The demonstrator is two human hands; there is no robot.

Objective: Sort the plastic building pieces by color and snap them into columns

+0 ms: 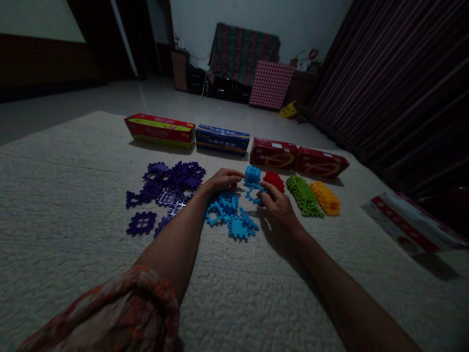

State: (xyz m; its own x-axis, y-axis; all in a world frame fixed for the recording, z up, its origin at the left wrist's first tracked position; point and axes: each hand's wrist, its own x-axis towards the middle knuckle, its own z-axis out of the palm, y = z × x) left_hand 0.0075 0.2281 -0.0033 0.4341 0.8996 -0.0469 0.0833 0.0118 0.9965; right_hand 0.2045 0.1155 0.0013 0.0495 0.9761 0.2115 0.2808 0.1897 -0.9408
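Blue interlocking plastic tiles lie in front of me, some in a loose pile [240, 227] and others in a small stack [252, 174] just beyond. My right hand [276, 203] pinches a blue frame-shaped tile [253, 194] at its right edge, close to the near side of that stack. Stretched out from the left, my left hand [224, 181] has its fingertips at the stack's left side, with the thumb lower and apart. Whether the fingertips touch the stack is too dark to tell. Part of the loose blue pile sits below my left hand.
Purple tiles [176, 178] are spread at left. Red [274, 181], green [303, 195] and orange tiles [325, 198] form rows at right. Behind stand a red-yellow box [161, 131], a blue box [223, 140] and two dark red boxes [274, 153]. A white-red box [414, 222] lies far right.
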